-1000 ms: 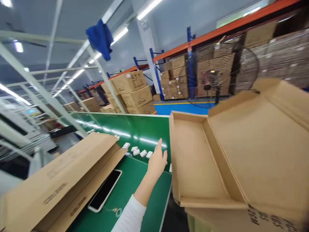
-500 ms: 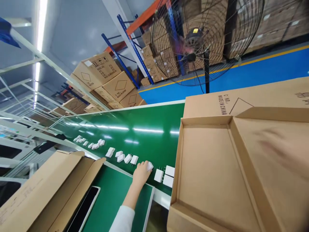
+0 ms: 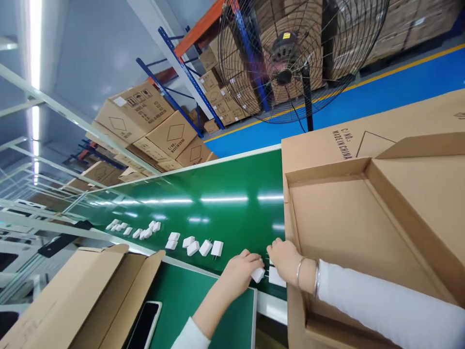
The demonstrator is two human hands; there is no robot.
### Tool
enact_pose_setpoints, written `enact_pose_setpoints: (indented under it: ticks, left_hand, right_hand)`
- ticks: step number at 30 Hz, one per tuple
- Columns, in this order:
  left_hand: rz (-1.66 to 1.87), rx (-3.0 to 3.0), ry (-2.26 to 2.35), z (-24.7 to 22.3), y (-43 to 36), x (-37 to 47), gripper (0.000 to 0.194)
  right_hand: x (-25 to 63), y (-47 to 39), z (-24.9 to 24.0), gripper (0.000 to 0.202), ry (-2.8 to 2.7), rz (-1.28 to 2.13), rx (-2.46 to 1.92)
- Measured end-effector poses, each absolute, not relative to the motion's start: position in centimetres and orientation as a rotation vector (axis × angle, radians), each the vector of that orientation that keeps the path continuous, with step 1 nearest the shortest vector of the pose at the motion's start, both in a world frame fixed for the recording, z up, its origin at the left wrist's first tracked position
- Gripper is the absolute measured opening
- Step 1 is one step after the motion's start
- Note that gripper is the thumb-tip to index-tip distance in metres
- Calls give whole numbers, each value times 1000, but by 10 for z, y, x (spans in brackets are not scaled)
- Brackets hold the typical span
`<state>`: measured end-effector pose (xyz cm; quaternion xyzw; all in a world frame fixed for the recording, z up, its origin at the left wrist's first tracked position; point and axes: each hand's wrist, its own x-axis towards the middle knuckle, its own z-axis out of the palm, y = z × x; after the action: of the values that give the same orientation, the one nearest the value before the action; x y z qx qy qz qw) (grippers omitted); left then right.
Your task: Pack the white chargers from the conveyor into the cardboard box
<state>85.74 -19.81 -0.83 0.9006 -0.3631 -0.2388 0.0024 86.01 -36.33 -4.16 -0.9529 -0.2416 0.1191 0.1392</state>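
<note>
My left hand (image 3: 242,272) is closed around a white plug charger (image 3: 258,275) at the near edge of the green conveyor belt (image 3: 240,220). Just to its right, my right hand (image 3: 285,258) reaches in over the box edge, fingers curled down on another white charger that they mostly cover. Below these fingers lies one more white charger (image 3: 276,277), its prongs pointing left. Further left on the belt are several loose chargers, the nearest charger (image 3: 217,248) lying with its prongs toward me.
An open cardboard box (image 3: 327,218) stands at the right, over the belt. Another open carton (image 3: 109,295) is at lower left, beside a phone-like device (image 3: 145,322) on a green side table (image 3: 196,295). A caged fan (image 3: 286,58) stands beyond the belt.
My right hand has come from the far right over the box to the chargers at the belt's right end. My left hand has moved right along the belt. The view has shifted slightly.
</note>
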Motion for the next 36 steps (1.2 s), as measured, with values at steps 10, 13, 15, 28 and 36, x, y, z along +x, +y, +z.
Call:
enact_pose_setpoints:
  ticks: [10, 13, 15, 28, 36]
  left_hand:
    - [-708, 2882, -919, -15, -160, 864, 44]
    - [-708, 2792, -949, -22, -170, 868, 39]
    - [-670, 2777, -918, -23, -175, 869, 35]
    - [-170, 1852, -587, 25, -195, 774, 37]
    - [-200, 1617, -700, 37, -233, 747, 44]
  right_hand:
    - [845, -351, 0, 19, -677, 547, -2964]
    - [832, -336, -1, 17, -680, 640, -2952]
    - [827, -327, -3, 16, -664, 663, -2933]
    - [801, -460, 21, 38, -168, 883, -1423]
    - [738, -453, 15, 24, 182, 914, -654]
